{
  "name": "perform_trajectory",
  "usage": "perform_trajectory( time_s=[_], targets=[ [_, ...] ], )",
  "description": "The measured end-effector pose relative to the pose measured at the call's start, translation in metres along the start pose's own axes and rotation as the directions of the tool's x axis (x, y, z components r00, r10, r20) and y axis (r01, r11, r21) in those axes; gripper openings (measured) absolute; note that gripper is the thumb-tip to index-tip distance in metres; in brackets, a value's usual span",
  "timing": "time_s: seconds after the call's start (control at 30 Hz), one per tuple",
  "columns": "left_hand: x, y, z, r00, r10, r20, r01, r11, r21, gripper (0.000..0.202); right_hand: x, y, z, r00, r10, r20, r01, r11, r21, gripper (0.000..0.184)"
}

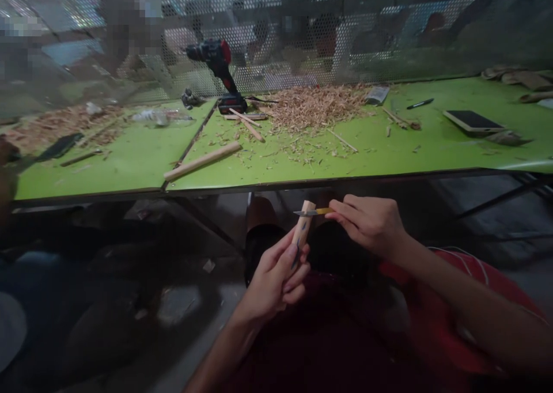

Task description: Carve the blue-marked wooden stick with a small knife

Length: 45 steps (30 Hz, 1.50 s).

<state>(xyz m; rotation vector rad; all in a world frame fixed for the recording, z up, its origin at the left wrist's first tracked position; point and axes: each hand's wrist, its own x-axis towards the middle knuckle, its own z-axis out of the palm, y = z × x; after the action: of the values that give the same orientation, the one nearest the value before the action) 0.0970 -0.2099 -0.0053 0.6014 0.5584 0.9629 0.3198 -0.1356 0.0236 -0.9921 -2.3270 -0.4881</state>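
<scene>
My left hand (279, 275) is wrapped round the lower part of a short wooden stick (303, 226), which tilts upward over my lap. Blue marks show along the side of the wood. In my right hand (371, 220) is a carving knife (322, 211) with a yellow handle, gripped between thumb and fingers. Its blade lies across the stick near the top end and points left. Part of the handle is hidden inside my fingers. Both hands are in front of the table's near edge, below its top.
The green table (268, 165) carries a wooden rod (202, 161), a heap of wood shavings (317, 108), a cordless drill (220, 73), a clear plastic bottle (161, 116), a pen (420, 103) and a phone (472, 121). Behind stands a perforated screen (276, 47). A red bag-like thing (449, 318) is at my right.
</scene>
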Motion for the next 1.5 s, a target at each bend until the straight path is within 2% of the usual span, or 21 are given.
perform_trajectory(
  time_s=[0.07,0.2,0.33,0.47,0.67,0.8,0.97,1.03,1.13,1.2,1.27,1.33,1.4,1.5],
  targets=[
    [0.000,0.000,0.000,1.000,-0.007,0.004,0.007,1.000,0.001,0.030,0.000,0.008,0.000,1.000,0.002,-0.007,-0.002,1.000,0.013,0.030],
    [-0.001,-0.002,-0.002,1.000,-0.030,-0.001,0.030,1.000,0.007,0.033,-0.004,0.016,-0.001,0.997,-0.078,0.019,0.077,0.994,0.072,0.030],
    [-0.002,-0.007,-0.005,1.000,-0.013,-0.006,0.013,1.000,-0.009,0.030,-0.008,0.002,-0.004,0.997,-0.009,0.071,-0.004,0.984,0.178,0.031],
    [-0.003,-0.011,-0.004,1.000,-0.007,-0.011,0.007,1.000,0.001,0.035,-0.007,-0.018,-0.005,0.995,0.049,0.090,-0.073,0.955,0.288,0.031],
    [-0.006,-0.010,-0.004,0.994,-0.007,-0.107,0.012,0.999,0.042,0.052,-0.003,-0.012,-0.003,0.996,0.062,0.068,-0.076,0.969,0.235,0.027],
    [-0.005,-0.008,-0.007,0.998,0.006,-0.069,0.001,0.996,0.091,0.055,-0.001,-0.003,-0.001,0.999,0.041,0.035,-0.048,0.974,0.220,0.026],
    [-0.004,-0.004,-0.007,0.999,0.000,-0.048,0.006,0.993,0.121,0.052,0.000,-0.005,0.001,1.000,-0.003,0.018,-0.001,0.984,0.177,0.027],
    [-0.006,-0.003,-0.007,0.999,0.001,-0.050,0.005,0.993,0.122,0.052,0.000,0.002,0.001,0.999,-0.027,0.025,0.022,0.986,0.167,0.026],
    [-0.015,-0.004,-0.010,0.997,-0.035,-0.074,0.044,0.992,0.116,0.055,0.001,0.031,-0.005,1.000,0.022,0.004,-0.023,0.995,0.099,0.027],
    [-0.023,-0.006,-0.013,0.993,-0.079,-0.093,0.088,0.991,0.097,0.057,0.003,0.055,-0.016,0.981,0.127,-0.144,-0.115,0.990,0.087,0.029],
    [-0.027,-0.008,-0.016,0.990,-0.097,-0.102,0.104,0.993,0.063,0.056,0.006,0.067,-0.027,0.940,0.253,-0.228,-0.221,0.963,0.155,0.020],
    [-0.026,-0.009,-0.018,0.992,-0.088,-0.091,0.091,0.995,0.032,0.049,0.007,0.058,-0.034,0.936,0.331,-0.120,-0.300,0.928,0.222,0.017],
    [-0.021,-0.009,-0.018,0.996,-0.076,-0.041,0.076,0.997,0.000,0.042,0.005,0.032,-0.032,0.957,0.280,-0.077,-0.242,0.915,0.323,0.015],
    [-0.014,-0.009,-0.015,0.998,-0.062,0.026,0.064,0.997,-0.043,0.036,-0.003,-0.015,-0.018,0.968,0.245,0.048,-0.242,0.871,0.429,0.018]
  ],
)
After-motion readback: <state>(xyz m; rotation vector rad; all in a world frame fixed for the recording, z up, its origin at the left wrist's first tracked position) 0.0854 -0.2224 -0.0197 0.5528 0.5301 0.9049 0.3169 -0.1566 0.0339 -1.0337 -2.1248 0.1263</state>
